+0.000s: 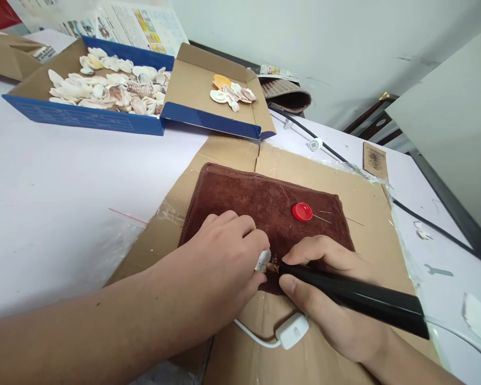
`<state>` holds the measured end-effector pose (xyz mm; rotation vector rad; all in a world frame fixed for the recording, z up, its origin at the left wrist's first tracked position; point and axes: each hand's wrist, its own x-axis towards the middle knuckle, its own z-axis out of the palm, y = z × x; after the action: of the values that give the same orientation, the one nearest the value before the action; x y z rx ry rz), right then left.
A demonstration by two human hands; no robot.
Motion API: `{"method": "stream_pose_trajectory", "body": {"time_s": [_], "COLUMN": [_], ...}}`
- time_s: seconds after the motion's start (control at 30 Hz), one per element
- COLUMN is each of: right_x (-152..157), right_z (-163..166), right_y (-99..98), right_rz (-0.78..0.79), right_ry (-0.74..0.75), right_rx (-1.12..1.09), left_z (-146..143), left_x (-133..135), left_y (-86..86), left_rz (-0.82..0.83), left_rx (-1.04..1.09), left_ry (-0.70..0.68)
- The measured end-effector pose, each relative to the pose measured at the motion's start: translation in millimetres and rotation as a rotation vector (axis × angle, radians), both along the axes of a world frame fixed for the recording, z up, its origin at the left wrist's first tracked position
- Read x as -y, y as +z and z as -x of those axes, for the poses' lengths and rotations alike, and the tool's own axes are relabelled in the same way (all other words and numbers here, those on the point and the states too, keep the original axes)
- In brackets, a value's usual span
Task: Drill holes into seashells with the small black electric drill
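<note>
Over the brown cloth (240, 187), my left hand (228, 256) is closed around a small white seashell (263, 261) with tiny dark dots on it, its fingers covering most of the shell. My right hand (332, 289) grips a black pen-shaped mini drill (353, 294) with a brass-coloured tip. That tip points left and meets the shell's edge; whether it enters the shell is hidden. Pale crumbs lie by the tip. Behind my right hand is a red round cap (302, 212) with thin needle-like bits (323, 217) beside it.
A blue box (104, 120) of seashells stands at the back left, its open lid (208, 69) holding several more. Cardboard (304, 166) lies beneath the cloth. A white inline switch (292, 331) sits near the front; a black cable (332, 152) and small wrench (438, 270) lie right.
</note>
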<state>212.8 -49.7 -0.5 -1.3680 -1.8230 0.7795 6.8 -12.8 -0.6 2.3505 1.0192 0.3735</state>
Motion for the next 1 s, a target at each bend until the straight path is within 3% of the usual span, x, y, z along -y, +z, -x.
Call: {"method": "stream_pose_trajectory", "body": {"time_s": [1.0], "right_x": [-0.1], "right_z": [1.7], "right_y": [-0.3], "right_rz": [-0.035], "right_ry": [-0.015], "right_rx": [0.018], "left_z": [1.6], "left_x": [1.5], "left_y": [-4.2], "left_rz": [-0.1], "left_rx": [0.025], "left_ry": [-0.035]}}
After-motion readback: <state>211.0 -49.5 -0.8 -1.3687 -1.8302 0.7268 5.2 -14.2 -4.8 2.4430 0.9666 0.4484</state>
